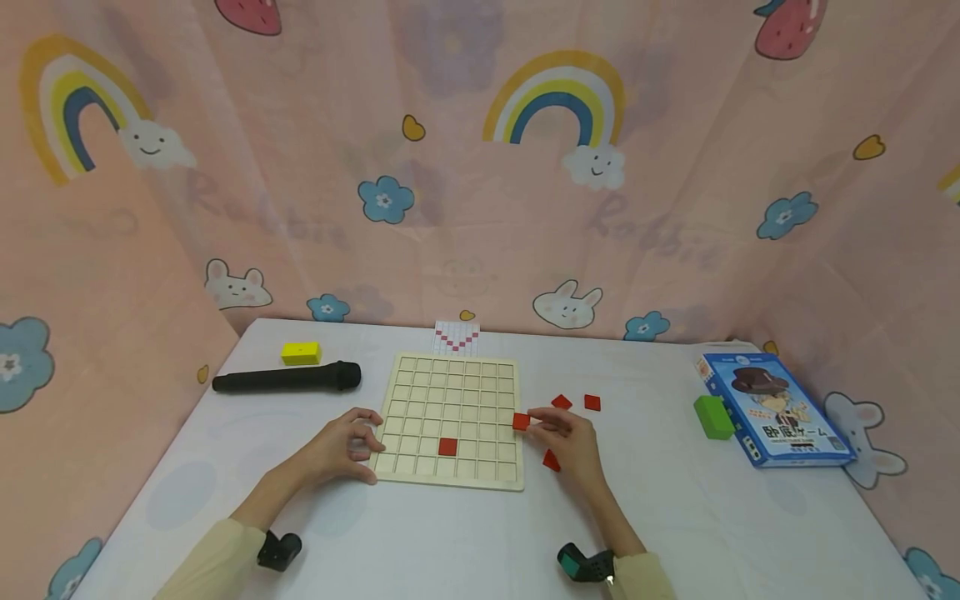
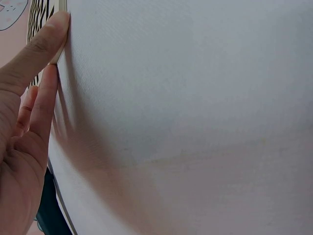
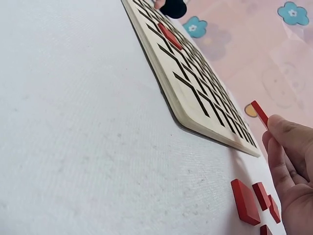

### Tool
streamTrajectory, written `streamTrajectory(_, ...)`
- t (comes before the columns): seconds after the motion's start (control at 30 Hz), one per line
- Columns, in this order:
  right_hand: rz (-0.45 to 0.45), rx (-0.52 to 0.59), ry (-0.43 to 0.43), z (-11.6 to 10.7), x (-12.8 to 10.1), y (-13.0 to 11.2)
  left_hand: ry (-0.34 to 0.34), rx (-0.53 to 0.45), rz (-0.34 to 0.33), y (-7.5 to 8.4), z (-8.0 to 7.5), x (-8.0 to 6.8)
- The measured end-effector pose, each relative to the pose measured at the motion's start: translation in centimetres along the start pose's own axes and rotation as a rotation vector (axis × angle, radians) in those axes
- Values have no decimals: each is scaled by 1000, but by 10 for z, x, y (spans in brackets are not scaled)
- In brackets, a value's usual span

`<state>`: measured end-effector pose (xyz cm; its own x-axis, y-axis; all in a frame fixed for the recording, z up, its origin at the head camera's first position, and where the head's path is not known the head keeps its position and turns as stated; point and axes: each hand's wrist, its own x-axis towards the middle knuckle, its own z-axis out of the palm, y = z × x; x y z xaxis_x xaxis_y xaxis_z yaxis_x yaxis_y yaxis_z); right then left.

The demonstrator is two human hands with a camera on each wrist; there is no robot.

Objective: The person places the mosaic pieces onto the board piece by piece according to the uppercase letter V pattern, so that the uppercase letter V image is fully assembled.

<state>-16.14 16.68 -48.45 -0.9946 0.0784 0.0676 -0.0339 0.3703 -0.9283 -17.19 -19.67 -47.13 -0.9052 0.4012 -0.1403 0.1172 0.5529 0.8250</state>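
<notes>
the work looks barely begun: one red tile (image 1: 447, 447) sits in the wooden grid board (image 1: 450, 392), the other cells bare. the right hand (image 1: 567, 439) pinches a second tile (image 1: 521, 422) at the board's right edge; the left hand (image 1: 347, 444) rests its relaxed fingers against the left edge. loose tiles (image 1: 576, 402) wait just right of the board.

Right hand (image 1: 572, 440) pinches a red tile (image 1: 521, 422) — left hand (image 1: 347, 446) steadies the grid board (image 1: 450, 392).

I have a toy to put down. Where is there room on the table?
Bare cloth lies in front of the wooden board, between the sleeves, and between the loose red tiles and the green block. It is crowded by the right hand.
</notes>
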Motion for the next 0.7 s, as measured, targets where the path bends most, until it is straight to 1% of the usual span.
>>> streamTrajectory(0.37,-52,13,-3,18,-1,-2,11,-9,-43,2,0,0)
streamTrajectory(0.47,-64,11,-7,22,-1,-2,10,-14,-45,3,0,0)
streamTrajectory(0.57,-59,11,-12,26,0,-2,9,-12,-40,4,0,-1)
streamTrajectory(0.7,-27,21,-20,32,1,-3,7,-12,-38,4,0,-1)
